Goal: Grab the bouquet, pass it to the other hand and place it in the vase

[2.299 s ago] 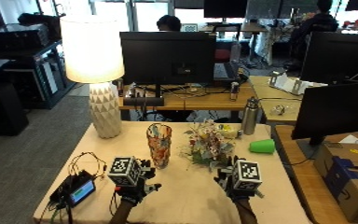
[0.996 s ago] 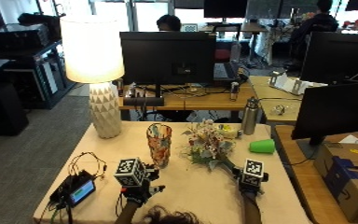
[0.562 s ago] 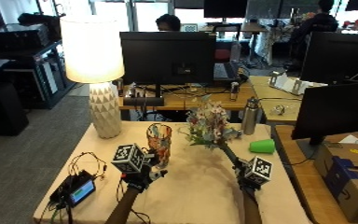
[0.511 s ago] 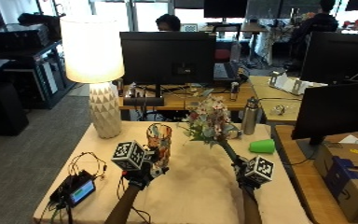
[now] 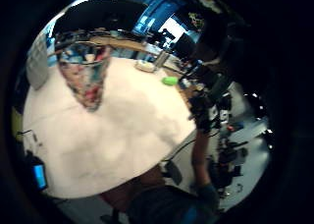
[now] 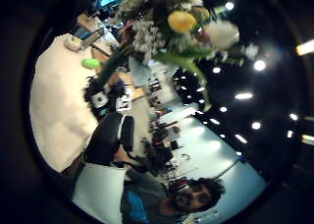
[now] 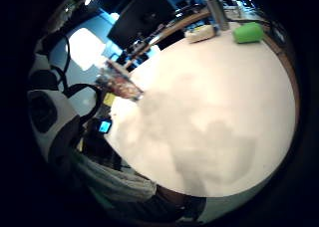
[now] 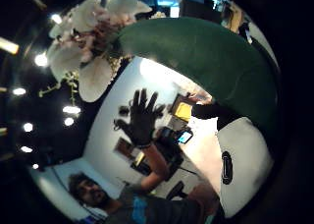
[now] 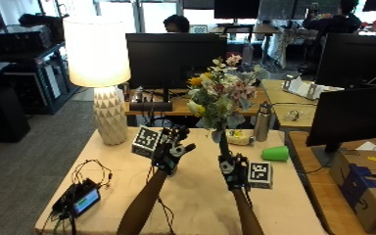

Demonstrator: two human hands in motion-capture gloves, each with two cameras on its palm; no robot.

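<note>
The bouquet [image 9: 221, 95] is already off the table [image 9: 194, 196], held upright by its stems in the right hand [image 9: 230, 169], whose grip is curled around them, while the left hand [image 9: 172, 149] waits beside it with fingers spread, so the handover and the placing in the vase [image 5: 86, 74] remain.

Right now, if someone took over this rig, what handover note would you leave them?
Right hand grips the bouquet by its stems, held upright above the table.
Left hand is raised beside it, fingers spread, holding nothing.
The vase stands on the table behind the left hand, empty.
Done: bouquet picked up.
Left: pass it to the left hand, then put it in the vase.
</note>
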